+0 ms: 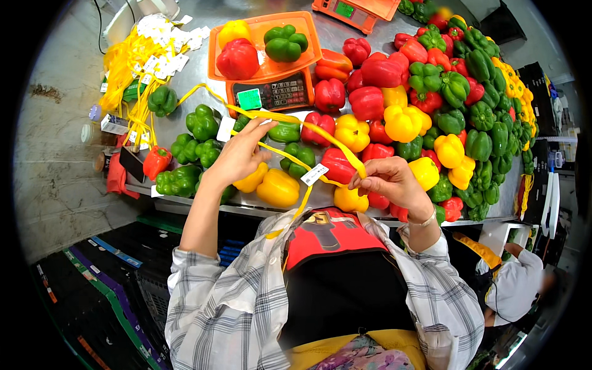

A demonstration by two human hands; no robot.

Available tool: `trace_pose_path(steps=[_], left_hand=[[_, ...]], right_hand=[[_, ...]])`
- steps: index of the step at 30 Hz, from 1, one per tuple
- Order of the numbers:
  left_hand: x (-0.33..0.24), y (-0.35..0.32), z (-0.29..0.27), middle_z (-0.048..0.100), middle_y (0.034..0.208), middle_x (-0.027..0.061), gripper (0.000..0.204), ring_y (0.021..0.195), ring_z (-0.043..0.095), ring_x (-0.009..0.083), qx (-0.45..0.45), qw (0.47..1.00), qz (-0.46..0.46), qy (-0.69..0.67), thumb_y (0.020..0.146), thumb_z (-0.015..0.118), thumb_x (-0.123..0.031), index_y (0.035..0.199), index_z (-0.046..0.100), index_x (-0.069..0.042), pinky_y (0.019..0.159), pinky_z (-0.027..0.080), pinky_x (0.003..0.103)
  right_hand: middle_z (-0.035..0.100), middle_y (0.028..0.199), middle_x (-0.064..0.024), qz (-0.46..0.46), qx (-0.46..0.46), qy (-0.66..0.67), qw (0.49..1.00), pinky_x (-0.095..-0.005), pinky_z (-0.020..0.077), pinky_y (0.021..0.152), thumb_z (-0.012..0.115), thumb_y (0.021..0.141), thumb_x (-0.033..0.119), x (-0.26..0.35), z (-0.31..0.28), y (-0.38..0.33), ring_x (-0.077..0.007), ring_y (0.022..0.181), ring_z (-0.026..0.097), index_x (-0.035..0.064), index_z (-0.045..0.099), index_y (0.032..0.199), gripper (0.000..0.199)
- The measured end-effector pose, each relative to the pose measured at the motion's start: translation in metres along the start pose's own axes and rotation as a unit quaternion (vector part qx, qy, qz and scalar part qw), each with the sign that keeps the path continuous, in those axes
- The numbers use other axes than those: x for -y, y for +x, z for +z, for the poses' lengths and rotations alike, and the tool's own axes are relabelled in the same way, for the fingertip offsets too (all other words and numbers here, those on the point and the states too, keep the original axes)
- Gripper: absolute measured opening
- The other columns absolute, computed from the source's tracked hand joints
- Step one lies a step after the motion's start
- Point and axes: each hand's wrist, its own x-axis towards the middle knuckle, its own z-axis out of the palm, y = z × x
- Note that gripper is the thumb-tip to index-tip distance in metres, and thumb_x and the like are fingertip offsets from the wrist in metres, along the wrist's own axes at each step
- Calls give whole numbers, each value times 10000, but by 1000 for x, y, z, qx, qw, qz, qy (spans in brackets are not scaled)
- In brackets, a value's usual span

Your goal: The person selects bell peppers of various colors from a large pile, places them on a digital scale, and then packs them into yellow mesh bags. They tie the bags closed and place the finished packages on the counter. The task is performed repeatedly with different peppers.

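Observation:
My right hand point(394, 184) pinches one end of a yellow mesh net sleeve point(317, 131) between thumb and fingers. The sleeve stretches left over the peppers, past the front of the orange scale point(271, 94). My left hand point(242, 153) has its fingers stretched out just below the sleeve, close to or touching it; none is plainly wrapped round it. A thinner yellow strip with a white label point(314, 174) hangs between the hands. On the scale's orange tray point(306, 37) lie a red pepper point(238, 60), a yellow pepper point(234, 32) and a green pepper point(285, 44).
A large heap of red, yellow and green peppers point(453, 89) covers the right side of the metal table. Yellow nets with white labels point(139, 61) are bundled at the far left. A second orange scale point(357, 12) stands at the back. Another person point(515, 287) is at lower right.

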Motion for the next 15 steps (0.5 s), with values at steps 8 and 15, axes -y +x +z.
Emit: trace_pose_path(steps=[8, 15], left_hand=[[-57, 7, 38, 672, 1065, 37, 391, 816, 595, 95, 81, 949, 25, -305, 921, 639, -87, 1307, 591, -54, 753, 504, 252], [-69, 12, 61, 664, 962, 57, 299, 679, 567, 69, 4, 671, -67, -738, 953, 663, -196, 1183, 625, -7, 610, 455, 200]], right_hand=[[678, 830, -57, 6, -38, 62, 997, -231, 521, 669, 602, 977, 94, 0, 2, -5, -98, 741, 654, -42, 659, 1011, 151], [643, 703, -59, 60, 71, -120, 988, -244, 472, 583, 641, 957, 140, 10, 22, 4, -68, 632, 582, -30, 667, 933, 173]])
